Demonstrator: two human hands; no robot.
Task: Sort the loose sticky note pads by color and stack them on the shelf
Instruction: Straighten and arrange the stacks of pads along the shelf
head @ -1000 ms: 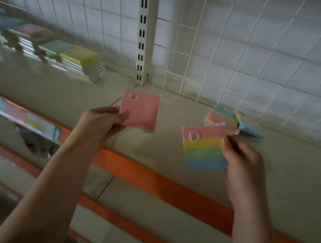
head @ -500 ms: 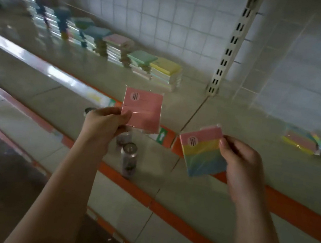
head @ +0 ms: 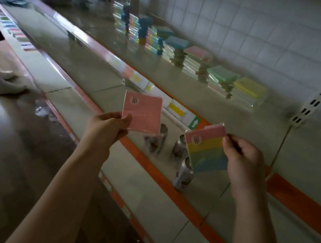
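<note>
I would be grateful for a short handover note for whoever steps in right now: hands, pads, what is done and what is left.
Left hand pinches a pink pad by its lower left corner, held up in the air.
Right hand pinches a striped pad by its right edge, also in the air.
Done: sorted stacks stand in a row at the back of the shelf, among them a pink stack, a green stack and a yellow stack.
Left: put both held pads on matching stacks; a striped stack is too blurred to pick out.

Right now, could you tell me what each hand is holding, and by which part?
The left hand pinches the pink pad at its lower left corner. The right hand pinches the striped pad at its right edge.
</note>
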